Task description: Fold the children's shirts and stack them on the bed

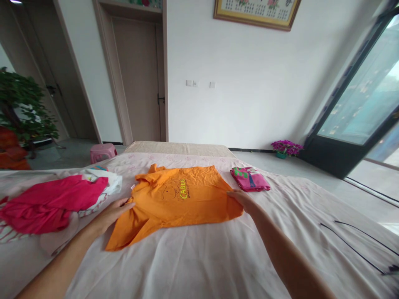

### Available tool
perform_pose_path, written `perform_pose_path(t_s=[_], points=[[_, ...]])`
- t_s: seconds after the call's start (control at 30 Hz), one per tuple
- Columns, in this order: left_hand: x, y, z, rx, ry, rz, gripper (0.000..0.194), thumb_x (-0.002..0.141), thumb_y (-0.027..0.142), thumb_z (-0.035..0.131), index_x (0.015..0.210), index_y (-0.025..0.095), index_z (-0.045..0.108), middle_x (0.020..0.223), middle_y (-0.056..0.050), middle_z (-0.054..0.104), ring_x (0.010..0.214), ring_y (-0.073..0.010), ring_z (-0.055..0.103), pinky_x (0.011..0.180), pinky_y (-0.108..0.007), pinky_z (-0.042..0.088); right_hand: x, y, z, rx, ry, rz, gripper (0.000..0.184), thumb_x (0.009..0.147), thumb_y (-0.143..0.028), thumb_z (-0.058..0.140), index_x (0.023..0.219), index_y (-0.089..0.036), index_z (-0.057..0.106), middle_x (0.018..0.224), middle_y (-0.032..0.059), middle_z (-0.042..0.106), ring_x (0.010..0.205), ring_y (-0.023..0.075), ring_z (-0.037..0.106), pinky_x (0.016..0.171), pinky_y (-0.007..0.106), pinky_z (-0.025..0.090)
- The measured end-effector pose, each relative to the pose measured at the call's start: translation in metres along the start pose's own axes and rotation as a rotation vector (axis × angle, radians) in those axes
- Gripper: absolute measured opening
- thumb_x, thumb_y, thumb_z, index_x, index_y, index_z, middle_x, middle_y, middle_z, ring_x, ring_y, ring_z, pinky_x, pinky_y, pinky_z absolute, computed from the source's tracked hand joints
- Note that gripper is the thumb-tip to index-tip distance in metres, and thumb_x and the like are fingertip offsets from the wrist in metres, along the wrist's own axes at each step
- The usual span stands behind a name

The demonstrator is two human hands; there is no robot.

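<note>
Orange T-shirt (199, 203): left hand (117, 209) pinches its neck end, right hand (244, 199) its hem. Even, light tension should level creases; avoid folded pink garment (256, 181) beside hem.

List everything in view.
shirt: one, orange, centre
folded garment: one, pink, right
clothes pile: one, pink-white, left
sheet: one, pale, beneath shirt
stool: one, pink, left
leafy plant: one, green, left
unclear object: one, orange, left
flowers: one pot, purple, right
doors: two, brown, back
glass door: one, dark-framed, right
picture: one, gold-framed, wall
wall plates: three, white, wall
thin item: one, black, right
left hand: one, on shirt
right hand: one, on shirt
</note>
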State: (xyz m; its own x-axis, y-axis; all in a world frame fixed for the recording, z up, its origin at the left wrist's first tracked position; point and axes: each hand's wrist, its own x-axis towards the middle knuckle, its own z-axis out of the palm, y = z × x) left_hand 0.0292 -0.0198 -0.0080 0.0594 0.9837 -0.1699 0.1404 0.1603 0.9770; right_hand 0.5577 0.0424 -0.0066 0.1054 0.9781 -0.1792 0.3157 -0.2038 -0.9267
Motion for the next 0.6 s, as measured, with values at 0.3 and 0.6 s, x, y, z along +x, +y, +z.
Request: perform_pose_path(t_s=[0.3,0.6], points=[[-0.029,0.097,0.007,-0.680,0.220,0.379,0.043,0.075,0.037,0.078,0.114,0.022,0.069,0.117,-0.002,0.074,0.117,-0.0205,0.064,0.096,-0.028,0.056,-0.033,-0.084,-0.005,0.969,-0.043,-0.458,0.022,0.085,-0.035,0.066,0.102,-0.023,0.066,0.104,0.0018,0.073,0.100,0.0177,0.068,0.085,0.027,0.057],[-0.069,0.181,0.012,-0.397,0.523,0.751,0.050,0.095,0.049,0.047,0.136,0.022,0.055,0.139,0.009,0.059,0.143,-0.0284,0.037,0.114,-0.047,0.041,-0.093,-0.149,-0.006,0.937,0.193,-0.671,0.030,0.093,-0.045,0.053,0.113,-0.026,0.064,0.112,0.0008,0.071,0.116,0.0209,0.063,0.095,0.037,0.055]])
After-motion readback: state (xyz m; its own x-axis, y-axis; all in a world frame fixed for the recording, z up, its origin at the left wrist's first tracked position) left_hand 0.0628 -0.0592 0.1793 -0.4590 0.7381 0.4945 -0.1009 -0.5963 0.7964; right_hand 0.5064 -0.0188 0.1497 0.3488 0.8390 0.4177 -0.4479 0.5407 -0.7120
